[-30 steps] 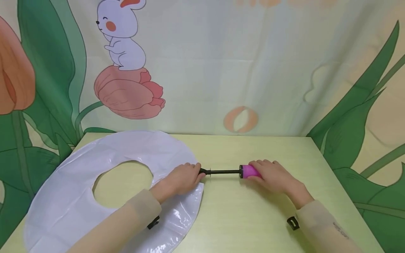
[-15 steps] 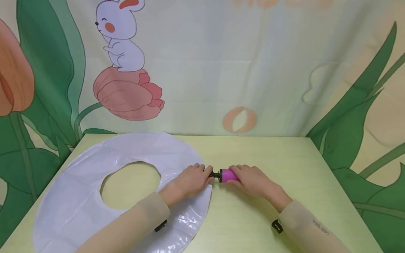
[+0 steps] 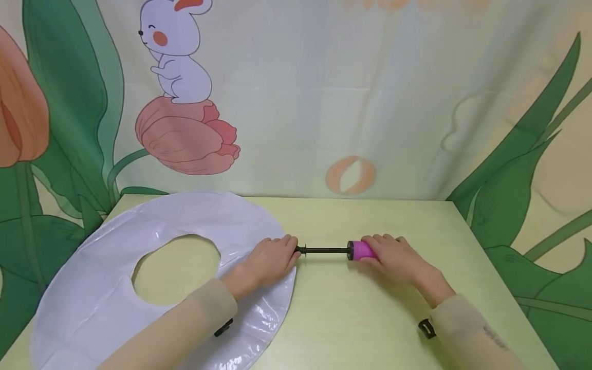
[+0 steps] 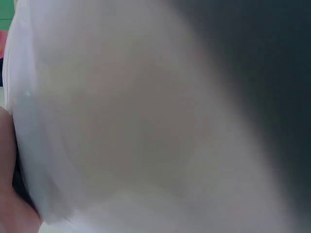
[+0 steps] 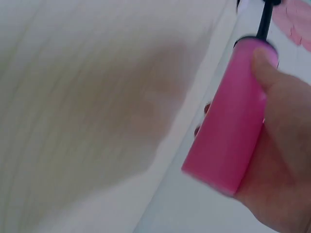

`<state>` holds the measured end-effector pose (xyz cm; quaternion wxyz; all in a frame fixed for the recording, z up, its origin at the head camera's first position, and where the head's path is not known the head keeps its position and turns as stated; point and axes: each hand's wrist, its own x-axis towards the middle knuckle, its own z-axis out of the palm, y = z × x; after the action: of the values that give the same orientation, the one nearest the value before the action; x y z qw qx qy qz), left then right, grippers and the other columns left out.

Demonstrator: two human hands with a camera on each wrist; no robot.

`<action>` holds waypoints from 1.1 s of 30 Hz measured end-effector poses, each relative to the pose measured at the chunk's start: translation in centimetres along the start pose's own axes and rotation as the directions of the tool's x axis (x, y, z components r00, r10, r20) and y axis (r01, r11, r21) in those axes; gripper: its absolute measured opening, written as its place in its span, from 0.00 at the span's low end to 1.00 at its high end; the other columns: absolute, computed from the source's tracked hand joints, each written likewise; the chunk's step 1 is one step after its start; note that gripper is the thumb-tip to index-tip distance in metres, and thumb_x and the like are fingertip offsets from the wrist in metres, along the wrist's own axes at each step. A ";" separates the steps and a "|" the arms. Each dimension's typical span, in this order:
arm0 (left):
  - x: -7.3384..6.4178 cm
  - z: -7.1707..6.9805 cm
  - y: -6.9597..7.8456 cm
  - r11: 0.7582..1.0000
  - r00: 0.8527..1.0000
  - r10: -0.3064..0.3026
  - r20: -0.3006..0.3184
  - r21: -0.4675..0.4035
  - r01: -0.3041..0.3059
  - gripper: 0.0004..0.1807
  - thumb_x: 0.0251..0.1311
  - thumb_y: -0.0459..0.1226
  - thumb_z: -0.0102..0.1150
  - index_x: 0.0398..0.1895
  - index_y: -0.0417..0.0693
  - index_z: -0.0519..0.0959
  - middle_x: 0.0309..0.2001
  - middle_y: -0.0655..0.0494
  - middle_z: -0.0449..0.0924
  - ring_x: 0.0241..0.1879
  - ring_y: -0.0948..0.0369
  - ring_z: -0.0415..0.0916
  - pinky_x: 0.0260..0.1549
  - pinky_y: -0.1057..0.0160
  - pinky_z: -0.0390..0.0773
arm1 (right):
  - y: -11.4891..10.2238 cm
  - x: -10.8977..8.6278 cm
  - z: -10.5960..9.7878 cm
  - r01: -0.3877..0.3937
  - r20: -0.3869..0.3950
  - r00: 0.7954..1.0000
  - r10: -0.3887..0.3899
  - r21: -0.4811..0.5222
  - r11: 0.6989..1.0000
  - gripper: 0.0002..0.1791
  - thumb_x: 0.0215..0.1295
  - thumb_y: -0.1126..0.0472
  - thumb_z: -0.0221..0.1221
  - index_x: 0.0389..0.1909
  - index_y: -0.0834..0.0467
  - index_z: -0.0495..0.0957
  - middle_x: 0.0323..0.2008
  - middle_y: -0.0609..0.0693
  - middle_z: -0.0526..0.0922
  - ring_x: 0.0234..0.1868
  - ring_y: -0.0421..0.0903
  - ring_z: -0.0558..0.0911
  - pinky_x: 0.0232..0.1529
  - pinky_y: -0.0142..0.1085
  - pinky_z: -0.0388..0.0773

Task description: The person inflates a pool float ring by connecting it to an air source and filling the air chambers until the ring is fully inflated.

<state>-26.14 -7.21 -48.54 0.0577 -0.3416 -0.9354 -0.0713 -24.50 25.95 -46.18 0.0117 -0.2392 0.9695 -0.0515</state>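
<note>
A pink hand pump point(image 5: 231, 116) with a black rod point(image 3: 326, 250) spans the space between my two hands. My right hand point(image 3: 395, 257) wraps its fingers and thumb around the pink barrel. At the rod's other end, my left hand point(image 3: 273, 259) grips the black end piece, which is mostly hidden under the fingers. The rod is drawn well out of the barrel. A large white inflatable ring point(image 3: 92, 288), partly filled and wrinkled, lies beneath my left hand and forearm. In the left wrist view its pale, blurred surface point(image 4: 121, 121) fills most of the picture.
The pale yellow-green table point(image 3: 361, 318) ends at a printed curtain point(image 3: 296, 103) with a rabbit and tulips. The ring covers the table's left side and reaches its left edge. A black strap clip point(image 3: 426, 329) hangs at my right cuff.
The barrel slid left along the rod toward my left hand, then back right, so the rod shows long again. My left hand and the ring shifted slightly right, then back left.
</note>
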 end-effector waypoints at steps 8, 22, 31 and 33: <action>1.0 0.2 1.1 1.000 1.000 0.004 -0.013 -0.018 -0.004 0.14 0.81 0.48 0.44 0.39 0.48 0.69 0.33 0.57 0.70 0.34 0.56 0.75 0.34 0.54 0.74 | -3.2 1.7 1.2 0.078 -0.053 0.995 -0.087 -0.156 0.985 0.28 0.79 0.44 0.53 0.64 0.62 0.70 0.54 0.56 0.77 0.54 0.55 0.76 0.47 0.57 0.74; 0.7 -0.3 1.6 0.999 1.000 -0.015 -0.019 0.050 0.016 0.14 0.81 0.48 0.43 0.43 0.50 0.71 0.34 0.56 0.69 0.37 0.54 0.72 0.40 0.53 0.67 | -4.5 2.3 1.4 0.072 -0.042 0.996 -0.078 -0.114 0.991 0.30 0.79 0.42 0.51 0.71 0.57 0.67 0.58 0.53 0.77 0.58 0.53 0.76 0.52 0.56 0.72; -0.4 -0.8 0.7 0.992 0.994 -0.101 -0.050 0.073 0.104 0.11 0.81 0.47 0.45 0.43 0.52 0.72 0.34 0.55 0.70 0.38 0.52 0.72 0.34 0.52 0.67 | -2.0 0.0 -0.1 0.010 -0.082 0.996 -0.020 -0.113 0.994 0.29 0.79 0.45 0.54 0.70 0.59 0.69 0.60 0.56 0.77 0.58 0.59 0.76 0.52 0.61 0.70; -0.5 -0.6 0.7 0.992 0.993 -0.105 -0.058 0.064 0.109 0.11 0.81 0.46 0.46 0.43 0.51 0.72 0.34 0.55 0.70 0.38 0.52 0.72 0.34 0.51 0.67 | -2.1 -0.1 -0.2 0.006 -0.078 0.997 -0.014 -0.106 0.994 0.29 0.79 0.45 0.54 0.70 0.59 0.69 0.60 0.56 0.77 0.58 0.59 0.76 0.51 0.61 0.70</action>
<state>-25.28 -7.08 -47.93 0.0909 -0.2867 -0.9523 -0.0520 -23.42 24.18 -45.76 -0.0393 -0.2421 0.9694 -0.0097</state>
